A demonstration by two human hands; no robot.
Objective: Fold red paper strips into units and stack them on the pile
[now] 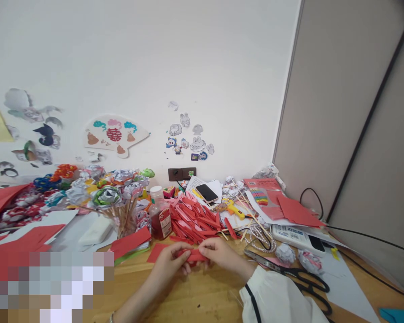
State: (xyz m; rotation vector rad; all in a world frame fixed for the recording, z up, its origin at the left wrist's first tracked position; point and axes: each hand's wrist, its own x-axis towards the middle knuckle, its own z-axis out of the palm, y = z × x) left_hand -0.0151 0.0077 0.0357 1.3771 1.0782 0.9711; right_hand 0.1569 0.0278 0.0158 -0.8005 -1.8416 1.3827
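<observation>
Between my two hands is a small piece of red paper [197,255], held low over the wooden table. My left hand [175,259] pinches its left end with thumb and fingers. At the other end, my right hand [217,253] grips it with fingers closed; part of the paper is hidden by the fingers. Just beyond my hands lies a heap of folded red paper strips [195,215]. Another flat red sheet [155,252] lies partly under my left hand. A bottle with red liquid [160,215] stands behind my left hand.
Large black-handled scissors [303,277] lie right of my right forearm, near crumpled paper balls [285,252] and a bead string [260,238]. Farther back are a phone [207,193], a yellow glue gun [234,209] and a cup of sticks [124,220]. Paper flowers [109,195] crowd the left.
</observation>
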